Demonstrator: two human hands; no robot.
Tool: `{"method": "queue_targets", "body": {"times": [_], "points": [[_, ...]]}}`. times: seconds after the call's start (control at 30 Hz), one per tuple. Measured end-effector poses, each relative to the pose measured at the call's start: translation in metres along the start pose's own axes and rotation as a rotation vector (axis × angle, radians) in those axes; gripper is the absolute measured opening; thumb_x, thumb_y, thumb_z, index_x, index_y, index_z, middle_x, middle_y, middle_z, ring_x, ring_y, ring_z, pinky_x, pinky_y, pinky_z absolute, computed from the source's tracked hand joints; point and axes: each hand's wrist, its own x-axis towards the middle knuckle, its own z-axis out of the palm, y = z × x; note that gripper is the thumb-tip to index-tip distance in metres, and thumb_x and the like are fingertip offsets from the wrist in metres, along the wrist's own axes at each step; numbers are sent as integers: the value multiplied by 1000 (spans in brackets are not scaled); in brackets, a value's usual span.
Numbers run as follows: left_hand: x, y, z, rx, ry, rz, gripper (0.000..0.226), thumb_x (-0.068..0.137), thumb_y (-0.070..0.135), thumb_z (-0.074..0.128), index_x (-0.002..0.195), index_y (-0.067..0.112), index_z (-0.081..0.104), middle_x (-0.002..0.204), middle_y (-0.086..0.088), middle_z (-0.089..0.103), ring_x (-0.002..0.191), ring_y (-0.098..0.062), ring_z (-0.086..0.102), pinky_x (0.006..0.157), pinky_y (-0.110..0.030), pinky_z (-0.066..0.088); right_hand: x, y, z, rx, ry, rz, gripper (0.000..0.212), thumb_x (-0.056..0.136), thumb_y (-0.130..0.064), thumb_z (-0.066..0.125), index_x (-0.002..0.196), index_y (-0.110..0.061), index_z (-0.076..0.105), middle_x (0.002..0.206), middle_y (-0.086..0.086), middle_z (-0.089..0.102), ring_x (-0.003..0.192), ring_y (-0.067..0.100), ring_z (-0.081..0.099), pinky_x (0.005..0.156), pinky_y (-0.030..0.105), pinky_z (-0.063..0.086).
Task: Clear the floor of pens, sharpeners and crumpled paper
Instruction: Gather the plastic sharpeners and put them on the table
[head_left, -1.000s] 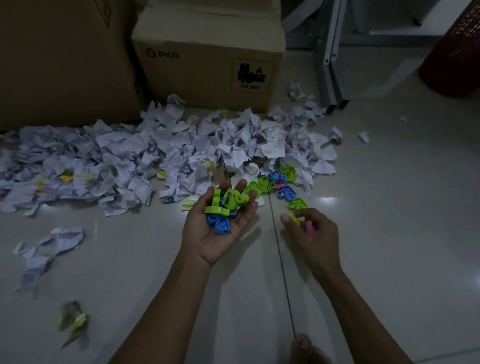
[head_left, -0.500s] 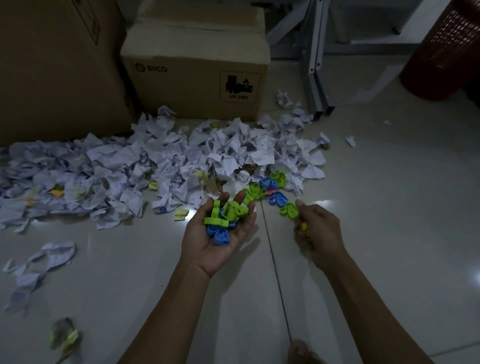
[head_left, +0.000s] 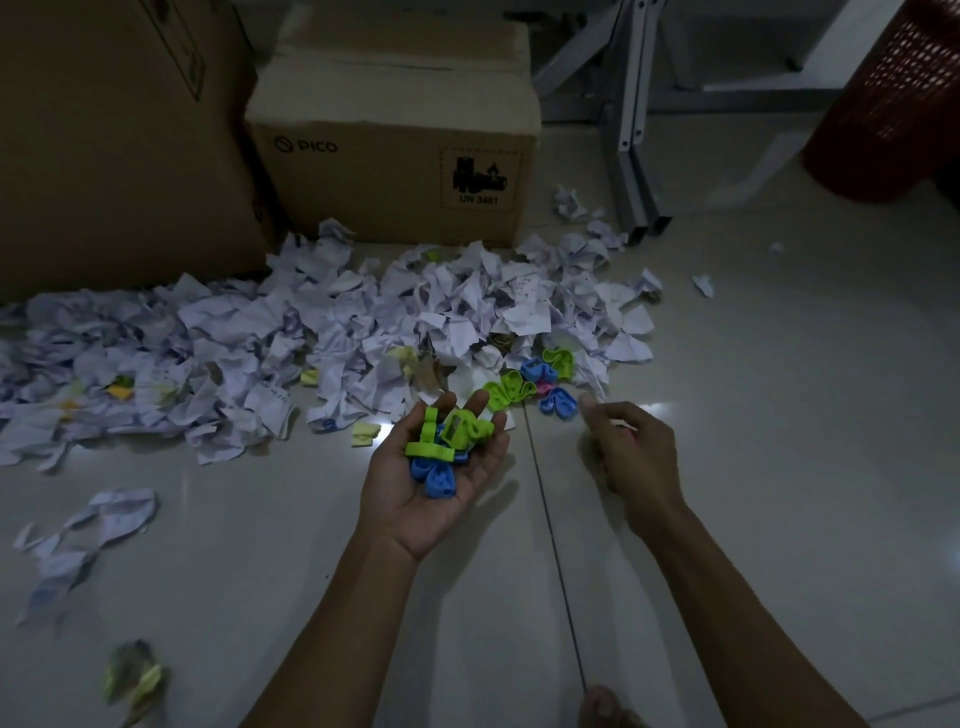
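Green and blue sharpeners (head_left: 447, 447) sit heaped in the cupped left hand (head_left: 431, 483), fingers loosely apart; about five more sharpeners on the floor (head_left: 535, 382) beside the paper pile (head_left: 311, 332); right hand (head_left: 631, 457) curled, contents unclear; adding another may spill the heap, I judge.

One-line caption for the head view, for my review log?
Left hand cups green and blue sharpeners; right hand hovers near more sharpeners on the floor beside the crumpled paper.

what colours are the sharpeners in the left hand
Bright green and blue: the sharpeners lie piled in the upturned left hand, seen in the head view.
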Motion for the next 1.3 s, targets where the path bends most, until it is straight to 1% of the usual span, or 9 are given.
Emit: {"method": "queue_targets", "body": {"times": [0.1, 0.33, 0.47, 0.6, 0.67, 0.73, 0.87, 1.1, 1.3], "points": [[1, -2, 0, -3, -4, -9, 28, 92, 30, 51, 94, 7, 66, 126, -18, 62, 110, -43, 60, 90, -56, 49, -1, -6, -9, 684, -296, 455, 34, 88, -45, 55, 80, -12, 58, 67, 6, 54, 46, 15, 43, 38, 16, 19], [3, -5, 1, 9, -5, -24, 30, 89, 30, 52, 87, 6, 70, 126, -17, 62, 113, -42, 58, 89, -54, 51, 9, 4, -18, 1086, -441, 413, 57, 47, -23, 69, 102, -9, 76, 114, 16, 69, 73, 30, 66, 52, 26, 49], [2, -4, 1, 5, 3, -21, 29, 90, 30, 52, 90, 7, 69, 127, -18, 62, 115, -42, 57, 89, -55, 51, 13, -8, -12, 964, -370, 467, 28, 64, -37, 74, 73, -12, 71, 93, 9, 71, 67, 22, 64, 51, 22, 45], [2, -2, -2, 3, 9, -11, 27, 91, 30, 52, 95, 8, 66, 127, -18, 62, 113, -42, 58, 88, -55, 51, 17, -12, 2, 462, -154, 364, 34, 87, -33, 69, 65, -12, 53, 66, 7, 57, 50, 16, 47, 39, 20, 30], [2, -2, -3, 8, 14, -6, 28, 93, 32, 51, 99, 9, 65, 127, -17, 62, 111, -42, 60, 88, -54, 52, 18, -9, 8, 38, -14, 94, 31, 85, -36, 71, 72, -11, 59, 71, 8, 61, 55, 20, 53, 44, 23, 37], [2, -1, -3, 8, 15, -2, 28, 93, 32, 50, 101, 9, 64, 126, -17, 62, 109, -43, 61, 88, -54, 52, 21, -4, 13, -435, 62, -156, 30, 80, -48, 71, 89, -21, 65, 90, 3, 68, 81, 22, 63, 63, 29, 47], [2, 0, -3, -9, 5, -3, 28, 92, 31, 51, 103, 9, 64, 125, -18, 63, 105, -44, 63, 88, -55, 51, 24, -2, 24, -838, 9, -169, 51, 75, -60, 68, 117, -34, 56, 113, 5, 65, 106, 29, 58, 80, 35, 46], [1, 3, -4, -39, 10, 9, 28, 93, 31, 51, 98, 7, 65, 123, -20, 63, 108, -44, 61, 91, -57, 47, 12, 3, 22, -649, 36, -212, 37, 74, -50, 75, 101, -26, 65, 95, -3, 64, 85, 17, 61, 66, 28, 44], [4, 2, -7, -27, 21, 13, 26, 91, 30, 53, 96, 7, 66, 121, -19, 65, 106, -44, 62, 89, -57, 49, -17, -23, 19, 139, -233, -90, 21, 73, -24, 83, 88, -18, 70, 66, 2, 59, 50, 13, 46, 43, 19, 36]]}}
